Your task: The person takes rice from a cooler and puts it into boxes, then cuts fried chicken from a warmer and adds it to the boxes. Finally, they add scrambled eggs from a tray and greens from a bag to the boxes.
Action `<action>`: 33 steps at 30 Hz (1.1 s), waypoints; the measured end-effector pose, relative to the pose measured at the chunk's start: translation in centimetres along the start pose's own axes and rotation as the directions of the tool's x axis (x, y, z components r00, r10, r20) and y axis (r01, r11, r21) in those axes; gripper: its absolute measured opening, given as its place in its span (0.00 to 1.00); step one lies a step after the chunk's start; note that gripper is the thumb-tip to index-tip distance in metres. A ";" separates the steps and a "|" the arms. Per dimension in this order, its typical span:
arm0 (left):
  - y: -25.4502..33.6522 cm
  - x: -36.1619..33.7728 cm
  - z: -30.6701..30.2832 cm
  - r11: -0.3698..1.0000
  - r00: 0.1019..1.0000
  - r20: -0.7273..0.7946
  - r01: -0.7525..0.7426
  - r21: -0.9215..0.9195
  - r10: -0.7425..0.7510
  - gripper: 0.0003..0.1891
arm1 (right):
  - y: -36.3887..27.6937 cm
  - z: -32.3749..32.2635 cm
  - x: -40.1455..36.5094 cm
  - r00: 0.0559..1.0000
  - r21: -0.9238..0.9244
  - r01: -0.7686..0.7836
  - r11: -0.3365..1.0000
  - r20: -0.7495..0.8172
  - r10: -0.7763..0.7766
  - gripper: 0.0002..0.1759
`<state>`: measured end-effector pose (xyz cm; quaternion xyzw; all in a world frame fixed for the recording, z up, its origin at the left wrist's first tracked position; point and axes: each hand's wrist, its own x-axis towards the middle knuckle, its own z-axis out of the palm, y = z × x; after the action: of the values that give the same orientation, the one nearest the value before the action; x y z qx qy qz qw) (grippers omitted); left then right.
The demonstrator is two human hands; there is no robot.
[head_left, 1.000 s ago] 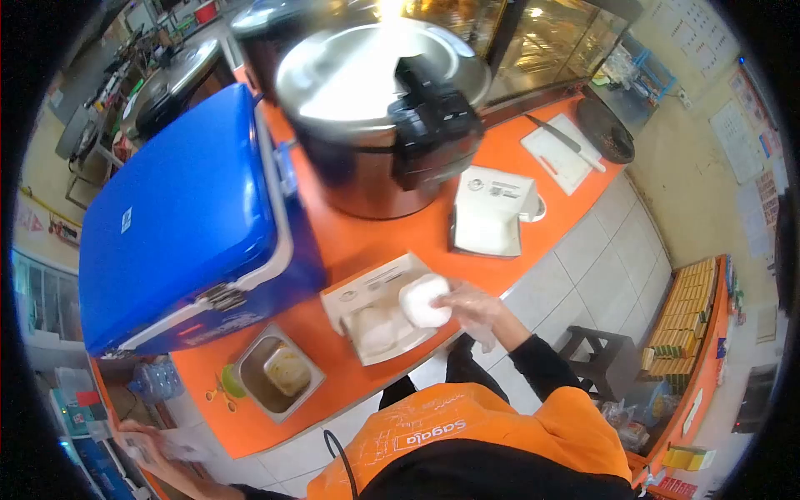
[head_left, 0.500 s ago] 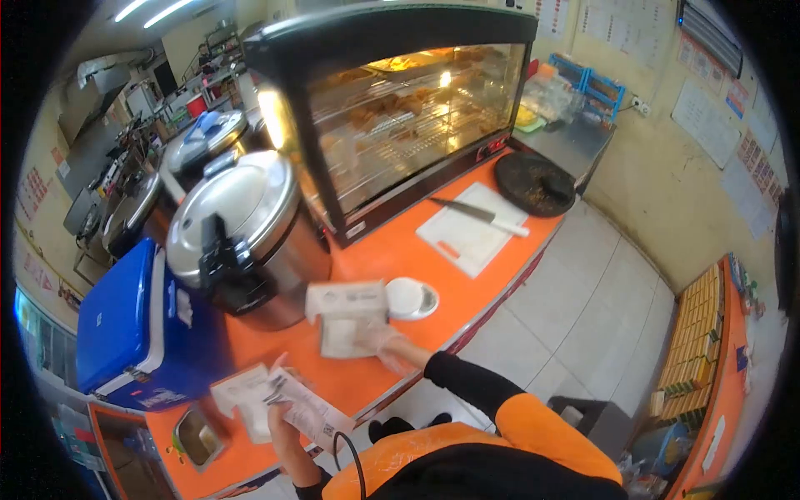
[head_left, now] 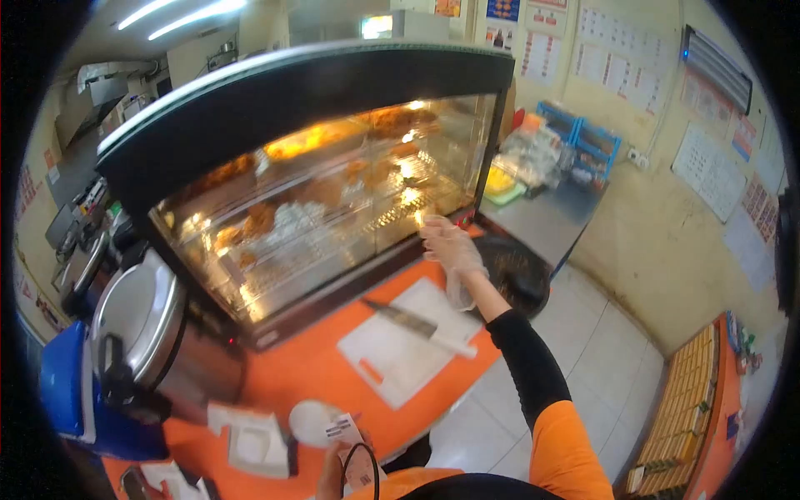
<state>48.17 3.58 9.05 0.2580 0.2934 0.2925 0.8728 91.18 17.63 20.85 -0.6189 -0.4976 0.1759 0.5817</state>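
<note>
My right hand (head_left: 450, 250), in a clear plastic glove, reaches to the lower right corner of the glass food warmer (head_left: 317, 208), with its fingers extended. Fried food shows on the racks behind the glass. Low in the view, my left hand (head_left: 333, 471) holds a printed paper (head_left: 352, 442); the cable crosses in front. An open white box (head_left: 254, 443) lies on the orange counter beside a round white scale (head_left: 312, 421). A knife (head_left: 417, 323) rests across the white cutting board (head_left: 404, 346).
A round dark block (head_left: 517, 279) is right of the board. Two lidded steel cookers, the nearer one (head_left: 142, 312) beside the warmer, and a blue cooler (head_left: 67, 392) stand at left. A steel table (head_left: 550, 217) with bags and blue racks is beyond.
The view has turned and moved closer to the warmer. My right hand has left the white box and moved up to the warmer's right end. My left hand still has the paper.
</note>
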 end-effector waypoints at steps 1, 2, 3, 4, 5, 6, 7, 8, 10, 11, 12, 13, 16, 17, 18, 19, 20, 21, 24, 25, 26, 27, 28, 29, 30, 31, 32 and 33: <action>-0.8 1.5 1.0 1.000 1.000 -0.012 0.021 0.013 -0.021 0.40 | -0.2 -2.8 2.3 0.956 0.048 -0.260 0.965 -0.130 0.264 0.18; -1.1 3.2 2.3 0.999 0.999 -0.020 0.032 0.018 -0.032 0.40 | 3.7 -6.4 5.8 0.964 -0.050 -0.215 0.975 -0.172 0.204 0.19; -1.3 5.0 3.6 0.999 0.999 -0.027 0.034 0.024 -0.033 0.40 | 5.4 -9.0 8.9 0.958 -0.081 -0.218 0.973 -0.211 0.197 0.19; -1.3 6.6 4.8 0.999 0.999 -0.034 0.033 0.037 -0.031 0.40 | 7.2 -11.5 12.0 0.950 -0.112 -0.223 0.968 -0.249 0.190 0.19; -1.3 7.9 5.8 0.998 0.999 -0.048 0.029 0.048 -0.026 0.40 | 6.3 -13.0 13.9 0.925 -0.071 -0.277 0.958 -0.289 0.246 0.19; -1.2 9.1 6.8 0.998 0.997 -0.072 0.020 0.061 -0.015 0.40 | 5.2 -14.3 15.4 0.895 -0.025 -0.332 0.943 -0.324 0.306 0.19; -1.1 10.0 7.5 0.997 0.995 -0.101 0.006 0.071 0.001 0.40 | 4.3 -15.4 16.8 0.861 0.021 -0.381 0.924 -0.356 0.363 0.19; -1.0 11.0 8.2 0.997 0.991 -0.132 -0.014 0.074 0.024 0.40 | 4.4 -16.4 18.2 0.825 0.067 -0.423 0.903 -0.384 0.415 0.19; -1.5 12.0 8.7 0.995 0.973 -0.217 -0.065 0.080 0.081 0.40 | 9.3 -17.9 21.7 0.887 -0.413 -0.219 0.884 -0.463 0.004 0.19; -1.9 12.1 8.9 0.992 0.956 -0.269 -0.097 0.084 0.117 0.40 | 8.6 -17.6 22.3 0.884 -0.628 -0.115 0.770 -0.418 -0.209 0.20; -2.3 12.2 9.3 0.988 0.936 -0.319 -0.130 0.083 0.150 0.40 | 8.1 -17.3 22.5 0.891 -0.427 -0.164 0.889 -0.451 -0.051 0.18; -3.0 12.2 9.6 0.983 0.910 -0.370 -0.166 0.085 0.185 0.40 | 9.2 -16.6 22.9 0.856 -0.513 -0.147 0.846 -0.495 -0.152 0.18; -4.7 12.9 11.8 0.962 0.834 -0.481 -0.254 0.098 0.269 0.40 | 9.4 -15.8 23.3 0.827 -0.609 -0.121 0.784 -0.499 -0.260 0.17; -5.1 13.6 12.8 0.956 0.819 -0.496 -0.274 0.107 0.290 0.40 | 7.6 -15.8 22.8 0.875 -0.540 -0.132 0.831 -0.458 -0.159 0.18; -5.8 14.7 13.9 0.953 0.811 -0.503 -0.282 0.109 0.298 0.40 | 7.5 -15.7 22.5 0.893 -0.546 -0.076 0.835 -0.410 -0.187 0.18; -6.4 16.1 14.9 0.953 0.813 -0.500 -0.284 0.109 0.299 0.40 | 7.3 -15.6 22.2 0.907 -0.547 -0.022 0.837 -0.363 -0.214 0.18; -7.0 17.4 15.9 0.959 0.822 -0.495 -0.259 0.116 0.282 0.38 | 6.6 -15.3 21.8 0.932 -0.557 -0.030 0.830 -0.316 -0.178 0.15; -7.6 18.7 17.0 0.964 0.831 -0.489 -0.234 0.124 0.265 0.37 | 6.7 -15.0 21.8 0.954 -0.545 0.060 0.836 -0.215 -0.209 0.14; -7.4 21.5 22.0 0.970 0.864 -0.447 -0.170 0.175 0.233 0.37 | 6.5 -13.4 21.2 0.957 -0.510 0.274 0.816 0.056 -0.286 0.11; -7.2 22.3 23.2 0.966 0.859 -0.453 -0.164 0.198 0.239 0.37 | 5.9 -12.6 20.8 0.947 -0.526 0.317 0.789 0.130 -0.294 0.10; -7.1 22.9 24.2 0.964 0.856 -0.459 -0.152 0.217 0.238 0.37 | 6.0 -11.8 20.5 0.870 -0.561 0.483 0.673 0.222 -0.439 0.09; -7.8 23.0 24.8 0.963 0.853 -0.466 -0.138 0.232 0.235 0.37 | 6.3 -11.1 20.3 0.762 -0.569 0.630 0.529 0.322 -0.562 0.09; -8.7 22.7 25.1 0.965 0.828 -0.506 -0.152 0.212 0.242 0.37 | 6.4 -10.9 20.0 0.622 -0.552 0.753 0.359 0.418 -0.662 0.10; -9.2 22.6 25.2 0.965 0.803 -0.538 -0.172 0.199 0.254 0.37 | 5.6 -11.6 19.8 0.705 -0.501 0.699 0.510 0.367 -0.606 0.10; -9.5 22.6 25.2 0.962 0.779 -0.565 -0.198 0.190 0.272 0.37 | 4.1 -12.5 20.0 0.779 -0.442 0.626 0.643 0.320 -0.539 0.10; -10.0 22.3 25.1 0.962 0.747 -0.606 -0.210 0.173 0.272 0.37 | 3.1 -13.3 20.3 0.842 -0.373 0.538 0.755 0.279 -0.462 0.11; -10.8 21.8 24.9 0.961 0.714 -0.644 -0.228 0.158 0.276 0.37 | 2.9 -14.4 21.8 0.824 -0.306 0.565 0.766 0.167 -0.541 0.11; -11.7 21.2 24.5 0.957 0.677 -0.680 -0.251 0.145 0.280 0.38 | 2.4 -15.5 23.9 0.797 -0.367 0.587 0.722 0.103 -0.596 0.12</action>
<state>82.54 2.70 11.14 0.1865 0.5640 0.4852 0.6416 115.14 29.19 31.35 -0.5304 -0.6865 -0.1257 0.4812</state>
